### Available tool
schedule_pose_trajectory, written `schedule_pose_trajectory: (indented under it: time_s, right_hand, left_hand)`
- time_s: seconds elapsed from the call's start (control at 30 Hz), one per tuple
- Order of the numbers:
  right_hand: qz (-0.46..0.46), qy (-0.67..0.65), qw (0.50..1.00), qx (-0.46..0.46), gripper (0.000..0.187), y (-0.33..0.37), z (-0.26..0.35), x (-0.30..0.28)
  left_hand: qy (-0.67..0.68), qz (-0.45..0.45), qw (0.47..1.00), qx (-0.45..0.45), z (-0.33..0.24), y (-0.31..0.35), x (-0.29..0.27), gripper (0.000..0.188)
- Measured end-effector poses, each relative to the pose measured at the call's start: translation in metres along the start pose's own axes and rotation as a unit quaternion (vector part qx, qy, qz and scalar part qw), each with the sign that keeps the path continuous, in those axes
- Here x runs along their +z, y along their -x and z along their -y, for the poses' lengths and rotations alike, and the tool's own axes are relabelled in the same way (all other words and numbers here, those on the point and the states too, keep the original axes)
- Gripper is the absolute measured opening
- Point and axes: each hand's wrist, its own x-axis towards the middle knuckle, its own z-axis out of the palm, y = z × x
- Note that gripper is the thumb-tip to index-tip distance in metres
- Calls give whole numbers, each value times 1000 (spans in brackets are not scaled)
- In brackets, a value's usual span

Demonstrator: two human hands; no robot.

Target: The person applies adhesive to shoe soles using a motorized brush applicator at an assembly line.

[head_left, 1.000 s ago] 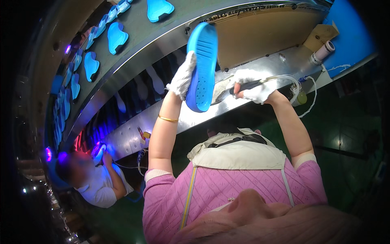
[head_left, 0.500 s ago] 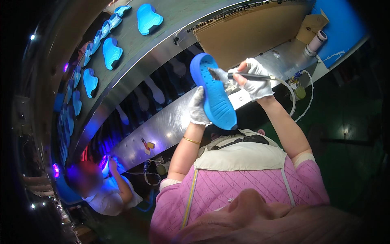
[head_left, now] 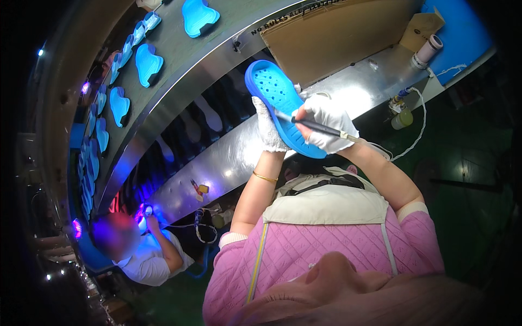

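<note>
A bright blue shoe sole, dotted with small holes at its far end, is held up over the metal ledge. My left hand, in a white fingerless glove, is closed along the sole's left edge. My right hand, gloved the same way, grips a black-handled brush with a pale hose at its back end. The brush tip meets the inner face of the sole near its middle. My right hand hides part of the sole's right side.
Beyond the metal ledge, a curved conveyor belt carries several blue soles. A cardboard sheet and a pinkish cylinder stand at far right. A yellowish jar hangs near hoses. Another person works at left.
The brush has moved from the holed end toward the middle of the sole, and my right hand came nearer and left. The sole has shifted slightly and tilted more.
</note>
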Motion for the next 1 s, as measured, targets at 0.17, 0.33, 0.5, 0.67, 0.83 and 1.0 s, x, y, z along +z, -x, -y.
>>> schedule_pose_trajectory:
  time_s: [0.17, 0.33, 0.5, 0.67, 0.83, 1.0]
  right_hand:
    - [-7, -79, 985, 152, 16, 11, 7, 1]
    - [86, -158, 964, 193, 11, 12, 9, -5]
    - [42, -46, 994, 93, 13, 24, 12, -5]
    - [78, -182, 953, 231, 9, 20, 4, -16]
    - [-14, -192, 961, 200, 11, 2, 3, -32]
    - [-40, -68, 996, -30, 16, 20, 13, -3]
  left_hand:
    - [-17, -18, 999, 27, -12, -2, -4, 84]
    - [8, -5, 1000, 26, -17, -4, -9, 86]
    - [53, 30, 998, 10, -23, -7, -16, 87]
    - [0, 14, 1000, 14, -27, 2, 3, 94]
    - [21, 57, 998, 5, -2, 30, 34, 100]
    - [-54, 57, 996, 38, 3, 24, 35, 92]
